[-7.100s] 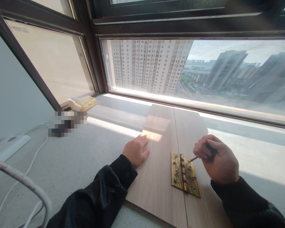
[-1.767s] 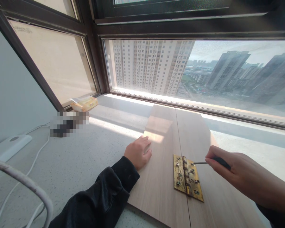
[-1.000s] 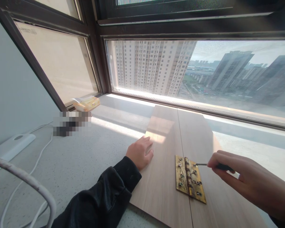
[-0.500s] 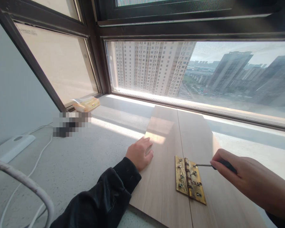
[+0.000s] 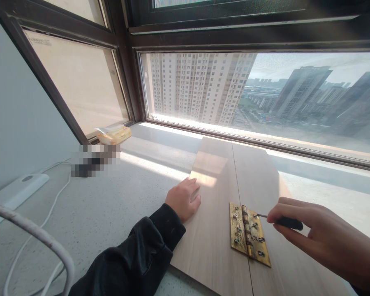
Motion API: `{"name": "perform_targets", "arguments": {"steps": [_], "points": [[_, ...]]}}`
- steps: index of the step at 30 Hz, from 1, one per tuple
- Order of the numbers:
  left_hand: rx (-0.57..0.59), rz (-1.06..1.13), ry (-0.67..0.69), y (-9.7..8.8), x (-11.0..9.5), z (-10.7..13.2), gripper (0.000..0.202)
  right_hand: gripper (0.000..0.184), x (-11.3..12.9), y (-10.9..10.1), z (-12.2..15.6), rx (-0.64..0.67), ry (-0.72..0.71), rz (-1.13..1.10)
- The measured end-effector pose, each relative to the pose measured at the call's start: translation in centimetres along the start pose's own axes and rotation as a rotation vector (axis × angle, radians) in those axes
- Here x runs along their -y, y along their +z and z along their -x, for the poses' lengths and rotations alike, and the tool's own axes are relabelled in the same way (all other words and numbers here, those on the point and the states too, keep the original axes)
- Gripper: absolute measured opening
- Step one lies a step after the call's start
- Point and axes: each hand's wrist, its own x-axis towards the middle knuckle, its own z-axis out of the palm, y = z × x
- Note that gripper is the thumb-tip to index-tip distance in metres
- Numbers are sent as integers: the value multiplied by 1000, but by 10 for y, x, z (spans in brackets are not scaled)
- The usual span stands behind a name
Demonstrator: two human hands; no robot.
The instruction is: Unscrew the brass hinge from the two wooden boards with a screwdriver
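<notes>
A worn brass butt hinge [image 5: 239, 240] lies open across the seam between two pale wood-grain boards, a left board [image 5: 211, 242] and a right board [image 5: 255, 174]. Several screws sit in its leaves. My right hand [image 5: 314, 224] grips a screwdriver [image 5: 291, 223] with a dark handle, thumb and forefinger near where the shank begins. Its shank is nearly level, and the tip meets the upper screw of the right leaf. On the left board's outer edge rests my left hand [image 5: 183, 199], fingers laid on the wood and slightly apart.
The boards lie on a speckled white sill [image 5: 126, 197] below a dark-framed window [image 5: 138, 82]. At the left are a white power strip [image 5: 21, 189] and a thick pale cable [image 5: 46, 238]. A yellow tissue pack [image 5: 115, 135] and a blurred-out item stand near the corner.
My right hand has shifted its grip on the screwdriver, fingers further forward, with more of the handle showing. The tip stays at the same screw. My left hand remains on the board.
</notes>
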Motion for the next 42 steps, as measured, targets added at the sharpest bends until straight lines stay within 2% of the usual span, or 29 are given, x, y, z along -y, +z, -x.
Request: {"name": "perform_targets", "arguments": {"steps": [3,5,7,11,14,16,22,26,33,36,39,42], "points": [[-3,1,-2,0,0,0,34,30,-4,-1,0,120,122,49],[-4,3,-3,0,0,0,34,39,-6,-3,1,87,249,85],[-5,5,-3,0,-1,1,34,41,-6,-5,0,81,324,95],[-8,7,0,-1,-1,1,33,44,-3,-5,-5,5,372,113],[-8,8,-1,-1,-1,1,33,44,-4,-2,-8,-103,359,155],[-7,8,0,-1,-1,2,33,44,-8,-1,-6,-131,321,133],[-14,12,7,0,-1,2,33,33,-17,-10,2,8,198,-38],[-14,10,4,0,-1,2,32,30,-20,-14,4,40,171,-76],[-4,5,-2,-1,-1,2,33,39,-6,-15,-1,25,217,-10],[-1,7,-5,-1,-2,2,34,41,2,-14,-4,32,280,38],[-1,11,-8,-2,-2,2,34,37,4,-11,-6,3,326,71],[-1,14,-9,-3,-2,1,33,30,3,-10,-5,-15,303,96]]}}
